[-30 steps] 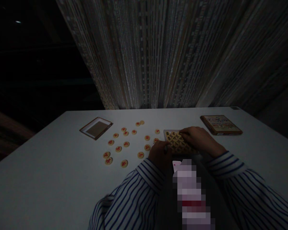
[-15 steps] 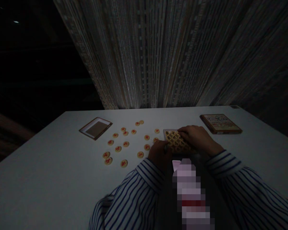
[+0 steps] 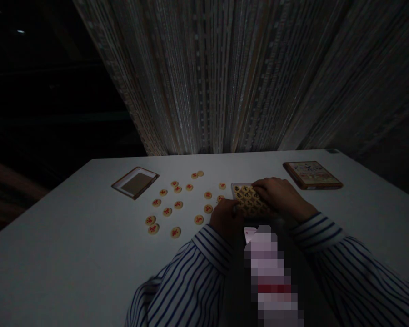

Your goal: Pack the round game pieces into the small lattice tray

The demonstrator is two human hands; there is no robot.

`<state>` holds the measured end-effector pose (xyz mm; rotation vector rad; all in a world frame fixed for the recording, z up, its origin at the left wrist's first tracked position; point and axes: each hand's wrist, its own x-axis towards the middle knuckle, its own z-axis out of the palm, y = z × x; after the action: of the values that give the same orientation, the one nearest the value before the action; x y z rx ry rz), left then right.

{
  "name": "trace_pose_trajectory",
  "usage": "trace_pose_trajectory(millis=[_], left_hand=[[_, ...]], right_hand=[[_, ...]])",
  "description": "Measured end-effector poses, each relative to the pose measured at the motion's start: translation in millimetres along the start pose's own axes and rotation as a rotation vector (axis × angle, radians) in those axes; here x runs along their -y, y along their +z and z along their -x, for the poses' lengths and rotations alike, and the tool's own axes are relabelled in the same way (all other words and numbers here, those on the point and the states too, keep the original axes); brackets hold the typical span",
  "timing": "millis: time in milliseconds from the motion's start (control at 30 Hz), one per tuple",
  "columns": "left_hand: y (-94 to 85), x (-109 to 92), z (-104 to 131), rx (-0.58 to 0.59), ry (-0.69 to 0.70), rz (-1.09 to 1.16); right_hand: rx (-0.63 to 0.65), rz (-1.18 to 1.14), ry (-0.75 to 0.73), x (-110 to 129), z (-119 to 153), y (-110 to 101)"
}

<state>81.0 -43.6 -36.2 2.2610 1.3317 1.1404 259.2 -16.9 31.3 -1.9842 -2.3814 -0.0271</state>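
A shallow light-edged tray [image 3: 233, 189] holds rows of round Chinese chess pieces [image 3: 248, 198] with dark characters. My left hand [image 3: 226, 218] grips its near left side, fingers curled. On the opposite side my right hand [image 3: 281, 196] is closed on the tray, its fingertips over the upper right pieces. Both hands hide parts of the tray. Loose red-marked Chinese chess pieces [image 3: 178, 205] lie scattered to the left, one [image 3: 220, 199] partly behind my left hand.
An open shallow box part [image 3: 147, 184] lies at the back left of the white table [image 3: 88, 254]. A printed box lid [image 3: 312, 175] rests at the back right. Behind the table hangs a string curtain [image 3: 218, 81]. A blurred-out pinkish item [image 3: 269, 263] is below my hands.
The view has shifted very slightly. Both hands stay on the tray, and the loose pieces lie where they were.
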Motion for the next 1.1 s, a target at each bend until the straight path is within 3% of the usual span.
trace_pose_trajectory(millis=[333,567,733,967,1100], left_hand=[[-8.3,-6,-3,-0.011,-0.014,-0.001],[-32.3,-21,-13,-0.022,-0.203,0.013],[-56.9,-17,-27,-0.011,-0.256,0.053],[-104.2,-2,-74,-0.019,-0.302,0.100],[-113.2,8,-94,-0.049,-0.310,0.059]], right_hand=[[-0.265,-0.102,0.049,-12,6,-2],[-0.427,-0.196,0.018,-19,6,-7],[-0.453,-0.160,-0.020,-16,3,-21],[-0.465,-0.205,-0.086,-3,-10,-44],[-0.402,-0.228,-0.095,8,-20,-50]])
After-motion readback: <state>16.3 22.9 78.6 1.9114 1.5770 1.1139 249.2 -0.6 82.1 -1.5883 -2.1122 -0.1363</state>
